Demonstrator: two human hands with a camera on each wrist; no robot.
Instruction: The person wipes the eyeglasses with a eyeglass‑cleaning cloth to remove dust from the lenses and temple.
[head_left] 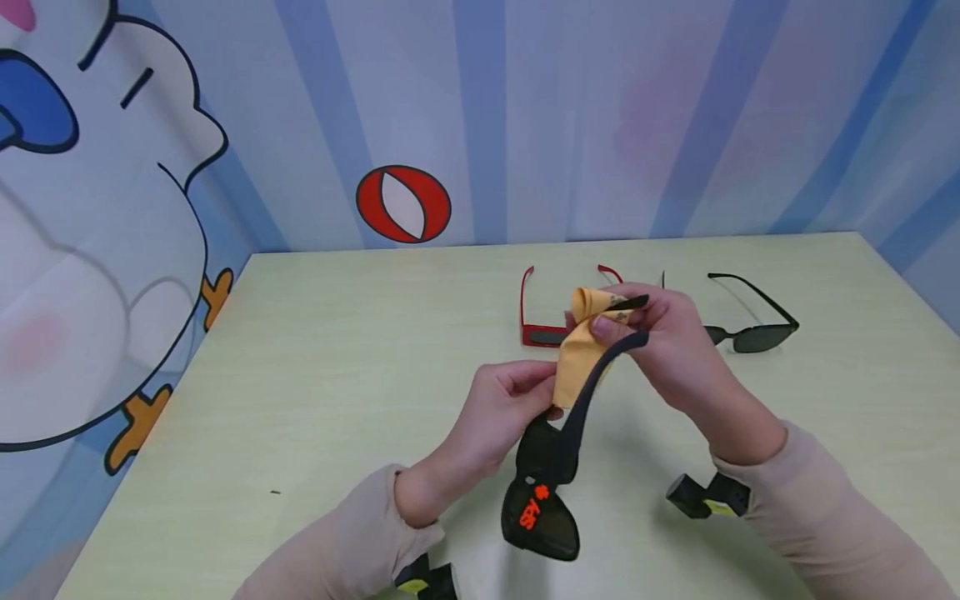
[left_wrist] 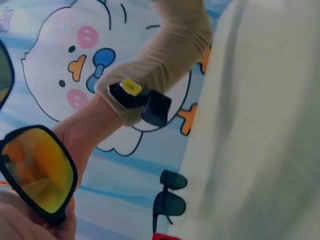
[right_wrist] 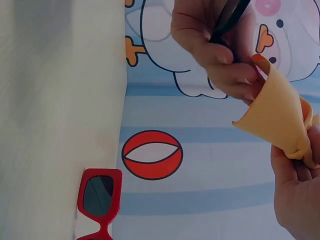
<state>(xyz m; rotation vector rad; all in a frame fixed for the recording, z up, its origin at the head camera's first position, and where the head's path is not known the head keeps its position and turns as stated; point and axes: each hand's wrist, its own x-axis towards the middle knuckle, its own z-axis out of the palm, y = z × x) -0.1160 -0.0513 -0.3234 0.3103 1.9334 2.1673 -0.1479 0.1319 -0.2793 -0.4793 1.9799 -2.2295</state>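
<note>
Black sunglasses with orange "SPY" lettering on one lens hang tilted, lenses down, above the table. My left hand grips them near the upper end of the frame, its fingertips close to the cloth. A yellow cloth is pinched by my right hand around one temple, whose dark tip pokes out. The other temple curves up beside the right hand. In the right wrist view the cloth spreads like a cone between both hands. One lens looks yellow-orange in the left wrist view.
Red-framed sunglasses stand behind the hands, partly hidden. Another black pair lies at their right, also partly covered. The pale table meets a blue striped wall. A small dark speck lies at the left.
</note>
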